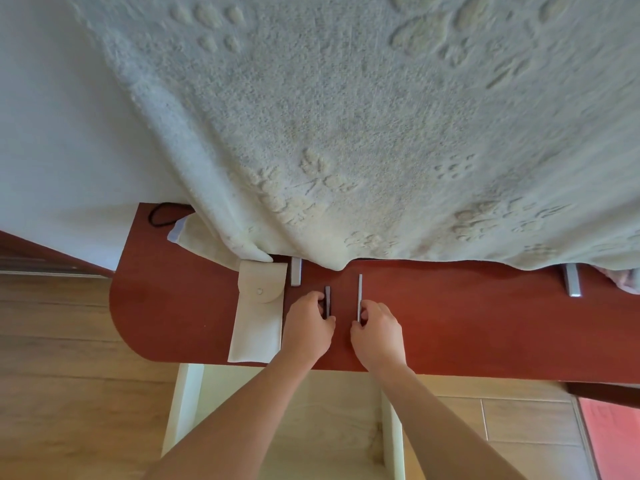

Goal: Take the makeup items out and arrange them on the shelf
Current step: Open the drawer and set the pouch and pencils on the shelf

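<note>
red shelf (pixel 485 323), blanket (pixel 346 116) at rear edge; l hand (pixel 308 327) grips dark tube (pixel 327 299), r hand (pixel 379 329) pinches grey stick (pixel 360 292)

Red-brown shelf (pixel 485 323), rounded L end. On it, L to R: black cord loop (pixel 162 216) at back corner, cream cloth (pixel 204 239) beside it, cream snap-flap pouch (pixel 258 323) lying flat w/ short silver bar (pixel 295 271) just beside its top R corner, dark slim stick (pixel 327 299), thin silver stick (pixel 360 296), 2nd silver bar (pixel 573 280) far R. Pale fleece blanket (pixel 346 133) drapes over rear edge.
</note>
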